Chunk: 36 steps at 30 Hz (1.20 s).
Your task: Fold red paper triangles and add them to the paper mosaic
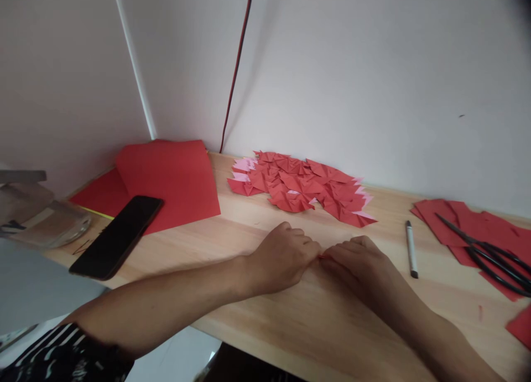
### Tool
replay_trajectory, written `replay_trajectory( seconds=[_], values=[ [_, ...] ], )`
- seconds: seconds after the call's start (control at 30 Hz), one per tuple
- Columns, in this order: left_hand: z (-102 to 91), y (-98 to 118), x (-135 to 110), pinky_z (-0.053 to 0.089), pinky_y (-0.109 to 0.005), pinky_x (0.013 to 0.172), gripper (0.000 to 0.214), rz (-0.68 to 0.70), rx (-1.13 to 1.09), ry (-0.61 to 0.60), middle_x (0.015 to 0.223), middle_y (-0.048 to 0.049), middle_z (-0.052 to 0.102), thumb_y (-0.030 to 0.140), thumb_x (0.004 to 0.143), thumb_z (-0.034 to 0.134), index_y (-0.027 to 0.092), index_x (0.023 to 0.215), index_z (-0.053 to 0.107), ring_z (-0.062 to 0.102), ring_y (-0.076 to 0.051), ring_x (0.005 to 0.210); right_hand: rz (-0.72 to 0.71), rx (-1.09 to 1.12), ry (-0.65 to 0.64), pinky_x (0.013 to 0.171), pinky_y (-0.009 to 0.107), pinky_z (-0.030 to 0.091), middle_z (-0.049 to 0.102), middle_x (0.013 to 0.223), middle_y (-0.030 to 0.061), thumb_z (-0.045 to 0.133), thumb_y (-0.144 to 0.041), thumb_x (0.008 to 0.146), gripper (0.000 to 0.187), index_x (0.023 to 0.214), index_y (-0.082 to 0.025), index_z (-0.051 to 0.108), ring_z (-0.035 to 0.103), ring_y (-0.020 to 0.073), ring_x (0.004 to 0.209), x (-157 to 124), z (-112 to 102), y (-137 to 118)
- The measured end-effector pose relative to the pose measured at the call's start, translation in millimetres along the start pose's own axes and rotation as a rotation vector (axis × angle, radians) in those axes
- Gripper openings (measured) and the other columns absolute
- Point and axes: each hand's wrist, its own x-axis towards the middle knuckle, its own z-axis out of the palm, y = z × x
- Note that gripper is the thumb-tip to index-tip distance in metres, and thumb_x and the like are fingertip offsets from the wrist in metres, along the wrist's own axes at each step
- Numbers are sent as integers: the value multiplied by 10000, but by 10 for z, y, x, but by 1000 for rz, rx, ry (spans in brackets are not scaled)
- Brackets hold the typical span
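Observation:
My left hand and my right hand meet above the middle of the wooden table, fingertips pinched close together. Between them only a sliver of a red paper piece shows; the fingers hide the rest. Both hands are closed on it. Just beyond them lies a spread of folded red paper pieces, some with pink tips, overlapping in rows near the wall. A grey-white marker with dark ends rests to the right of my right hand.
Black scissors lie on cut red paper pieces at the right. At the left are large red sheets, a black phone and a clear container. A dark red cable runs down the wall behind the table.

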Motion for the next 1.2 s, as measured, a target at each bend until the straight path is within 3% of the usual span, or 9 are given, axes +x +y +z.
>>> replay_trajectory(
  seconds=[0.17, 0.43, 0.67, 0.83, 1.0, 1.2],
  values=[
    [-34, -17, 27, 338, -352, 653, 230, -42, 35, -64, 718, -47, 660, 263, 938, 512, 157, 761, 614, 593, -195, 711, -12, -35, -19, 682, 317, 376, 620, 614, -13, 438, -243, 1001, 329, 705, -201, 574, 562, 152, 587, 25, -49, 44],
    [-24, -30, 41, 360, -332, 648, 180, -47, 27, -75, 738, -51, 668, 216, 934, 516, 155, 786, 599, 623, -200, 743, 78, 21, -62, 697, 337, 406, 670, 668, 15, 425, -273, 999, 344, 734, -220, 638, 590, 171, 625, 3, -41, 95],
    [-22, -104, 52, 368, -308, 606, 345, -152, 9, -131, 768, -51, 692, 417, 976, 477, 160, 795, 620, 635, -201, 733, 75, 29, -106, 673, 334, 400, 665, 653, 9, 402, -306, 1003, 349, 779, -233, 658, 587, 180, 626, 3, -115, 181],
    [-32, -104, 56, 354, -279, 579, 270, -180, -18, -165, 807, -49, 704, 344, 977, 488, 157, 852, 638, 637, -191, 768, 134, -16, -133, 631, 321, 383, 593, 562, 0, 409, -343, 1002, 405, 670, -231, 613, 524, 175, 571, -30, -164, 222],
    [-58, -118, 52, 343, -267, 578, 332, -217, -34, -143, 754, -45, 694, 408, 964, 501, 163, 799, 651, 615, -177, 693, 197, -11, -140, 584, 297, 369, 545, 526, -6, 440, -340, 986, 392, 638, -230, 582, 541, 179, 583, -45, -154, 228],
    [-56, -151, 66, 331, -274, 580, 315, -261, -93, -143, 735, -24, 686, 382, 957, 509, 168, 757, 624, 607, -172, 674, 221, 33, -201, 561, 282, 372, 599, 564, -7, 436, -321, 979, 366, 656, -226, 581, 560, 166, 576, -31, -204, 241]
  ],
)
